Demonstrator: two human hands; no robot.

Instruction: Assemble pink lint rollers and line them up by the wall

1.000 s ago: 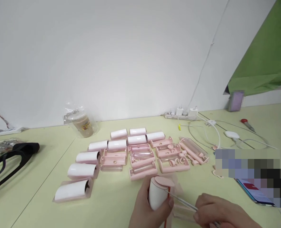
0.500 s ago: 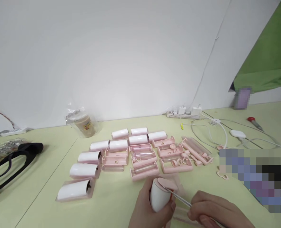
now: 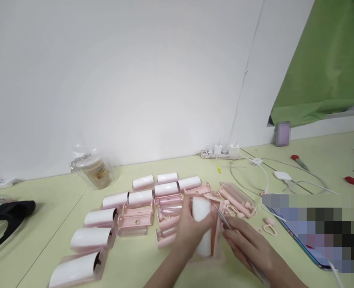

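Note:
My left hand [image 3: 186,232] is wrapped round a white-and-pink casing [image 3: 201,209], its thumb across the white curved face. The casing stands upright, with an orange-brown strip along its right side. In my right hand [image 3: 250,244] is a pair of slim metal tweezers [image 3: 222,218], whose tip touches or lies very near the casing's pink top edge. Behind my hands lie pink open frames [image 3: 138,218] with clear tubes, and small pink loose parts [image 3: 231,209]. My fingers hide part of the casing and of the frames behind it.
White-covered casings [image 3: 91,239] lie in rows to the left. A bagged cup [image 3: 97,173] and a power strip [image 3: 220,155] stand by the wall. Cables, a red-handled tool [image 3: 298,162] and a blurred phone-like object [image 3: 309,236] are at right. A black strap [image 3: 12,224] lies far left.
Both hands have moved up and forward with the casing, which now shows its long white side and orange-brown strip. The tweezers stay at its top. The view has turned to the right.

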